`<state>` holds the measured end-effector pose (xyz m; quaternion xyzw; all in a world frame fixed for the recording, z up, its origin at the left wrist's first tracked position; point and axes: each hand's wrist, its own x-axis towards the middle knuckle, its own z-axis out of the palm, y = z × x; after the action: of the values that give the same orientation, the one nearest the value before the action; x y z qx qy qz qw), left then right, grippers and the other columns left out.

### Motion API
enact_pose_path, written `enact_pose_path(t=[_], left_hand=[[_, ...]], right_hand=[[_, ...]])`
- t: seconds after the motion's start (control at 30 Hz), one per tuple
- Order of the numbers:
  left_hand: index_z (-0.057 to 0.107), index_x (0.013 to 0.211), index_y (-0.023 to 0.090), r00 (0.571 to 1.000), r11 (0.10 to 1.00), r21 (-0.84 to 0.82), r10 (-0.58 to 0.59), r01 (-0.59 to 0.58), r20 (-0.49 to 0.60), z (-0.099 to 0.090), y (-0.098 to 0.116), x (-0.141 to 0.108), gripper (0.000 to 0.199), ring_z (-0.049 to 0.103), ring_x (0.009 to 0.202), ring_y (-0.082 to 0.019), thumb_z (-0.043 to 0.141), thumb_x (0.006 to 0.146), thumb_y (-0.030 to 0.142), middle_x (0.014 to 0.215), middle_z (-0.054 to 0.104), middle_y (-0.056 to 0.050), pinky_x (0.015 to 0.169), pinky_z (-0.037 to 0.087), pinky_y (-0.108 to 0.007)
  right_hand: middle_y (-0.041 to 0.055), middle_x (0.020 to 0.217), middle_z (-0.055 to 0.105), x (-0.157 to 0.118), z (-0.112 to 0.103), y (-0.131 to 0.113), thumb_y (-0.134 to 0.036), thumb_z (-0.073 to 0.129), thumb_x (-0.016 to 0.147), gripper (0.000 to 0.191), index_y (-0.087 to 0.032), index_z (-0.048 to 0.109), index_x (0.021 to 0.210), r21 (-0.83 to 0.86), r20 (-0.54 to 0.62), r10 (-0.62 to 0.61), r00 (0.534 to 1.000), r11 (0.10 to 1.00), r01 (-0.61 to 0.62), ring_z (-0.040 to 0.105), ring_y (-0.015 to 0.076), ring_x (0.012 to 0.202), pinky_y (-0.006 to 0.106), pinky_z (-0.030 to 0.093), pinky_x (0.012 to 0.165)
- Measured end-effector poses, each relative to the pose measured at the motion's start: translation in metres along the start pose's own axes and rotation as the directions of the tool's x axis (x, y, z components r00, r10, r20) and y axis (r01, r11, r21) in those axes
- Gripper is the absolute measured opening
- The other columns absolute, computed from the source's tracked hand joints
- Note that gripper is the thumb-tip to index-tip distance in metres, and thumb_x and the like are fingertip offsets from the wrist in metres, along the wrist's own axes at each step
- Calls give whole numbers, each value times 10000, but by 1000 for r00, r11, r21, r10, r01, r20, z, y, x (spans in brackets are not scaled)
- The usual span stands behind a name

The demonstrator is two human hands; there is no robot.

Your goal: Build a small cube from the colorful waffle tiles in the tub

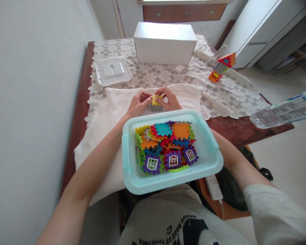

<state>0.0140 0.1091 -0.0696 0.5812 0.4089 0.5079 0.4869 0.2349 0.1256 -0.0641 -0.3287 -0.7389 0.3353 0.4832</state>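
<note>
Just beyond the tub, a small block of interlocking toy panels point(156, 107) rests on a white cloth point(112, 112), grey at the side with a yellow panel point(156, 99) on top. My left hand point(140, 103) pinches at the left edge of the yellow panel. From the other side, my right hand point(170, 98) curls over the block, thumb and fingers on the yellow panel. The light blue tub point(209, 153) in front of me holds many coloured panels, among them purple window panels point(173, 160), an orange panel point(181, 131) and a teal panel point(163, 129).
A white box point(165, 46) stands at the table's back. Left of it lies a clear plastic lid point(112, 70). An assembled panel toy point(222, 67) stands at the back right. A plastic bottle point(283, 110) juts in from the right. A wall point(40, 85) borders the left side.
</note>
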Motion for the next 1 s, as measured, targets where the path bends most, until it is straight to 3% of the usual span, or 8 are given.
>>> enact_pose_path(t=[0.17,0.3,0.4,0.6,0.87,1.0], left_hand=[[783,1248,233,989,999,5,38,-39,142,-3,1,-2,672,846,1139,-302,1009,837,715,1201,890,-115,974,675,-421],[828,1280,229,978,995,44,77,-87,196,-5,2,-1,657,835,1283,-358,930,916,766,1355,871,-151,1136,680,-523],[836,1310,240,959,993,36,100,-113,263,-6,1,1,699,832,1327,-383,963,871,768,1401,861,-145,1177,683,-551],[801,1324,249,965,963,165,180,-212,192,-3,-7,-1,731,869,1199,-356,1028,793,697,1339,877,-145,1037,740,-538],[665,1139,270,973,861,464,230,-209,11,7,2,-8,576,804,985,-258,1044,734,424,1146,824,-63,731,647,-376],[596,1078,287,970,814,548,242,-191,-22,9,4,-9,519,772,977,-267,1000,754,325,1139,752,-60,661,604,-373]], right_hand=[[98,1120,811,2,-4,1,-729,856,840,356,-404,764,951,-90,47,-95,994,991,99,758,388,1098,663,644,1043],[99,1159,833,3,-8,4,-687,846,845,322,-409,775,991,-125,45,-107,993,986,112,781,394,1133,688,667,1026],[95,1141,835,4,-8,7,-710,823,870,340,-403,762,1002,-119,30,-107,994,987,110,783,384,1110,669,680,959],[126,1238,804,0,-6,13,-576,812,930,332,-310,749,1119,-182,-18,-201,980,964,194,750,331,1174,576,659,984],[99,1123,775,1,-2,11,-730,842,886,418,-360,752,1058,-237,-39,-122,992,965,109,734,345,1079,622,659,1019],[92,1132,757,0,2,3,-735,865,852,379,-413,750,1015,-230,-13,-64,998,971,59,744,339,1082,628,685,1046]])
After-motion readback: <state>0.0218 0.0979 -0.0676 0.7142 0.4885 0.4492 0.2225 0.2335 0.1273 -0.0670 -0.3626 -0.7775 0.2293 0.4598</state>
